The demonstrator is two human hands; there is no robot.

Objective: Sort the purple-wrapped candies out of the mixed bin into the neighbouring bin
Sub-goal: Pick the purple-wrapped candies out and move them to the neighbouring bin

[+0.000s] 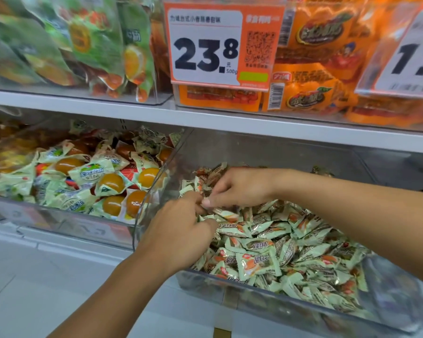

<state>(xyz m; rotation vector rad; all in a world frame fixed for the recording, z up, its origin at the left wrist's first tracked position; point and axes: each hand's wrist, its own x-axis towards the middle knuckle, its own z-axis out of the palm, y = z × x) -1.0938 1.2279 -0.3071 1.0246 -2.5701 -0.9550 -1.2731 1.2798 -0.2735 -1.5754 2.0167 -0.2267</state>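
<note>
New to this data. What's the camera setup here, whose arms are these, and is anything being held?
No robot: one head-worn camera looks down at a person's bare arms in a shop aisle. Both hands reach into a clear bin of pale green wrapped candies. The left hand and right hand meet with curled fingers among the wrappers; what they pinch is hidden. No purple wrapper is visible. The neighbouring bin on the left holds jelly cups. A price tag hangs above.

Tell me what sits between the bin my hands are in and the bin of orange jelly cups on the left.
Only their clear plastic walls, side by side; the head view shows nothing else between the right bin and the jelly cup bin.
</note>
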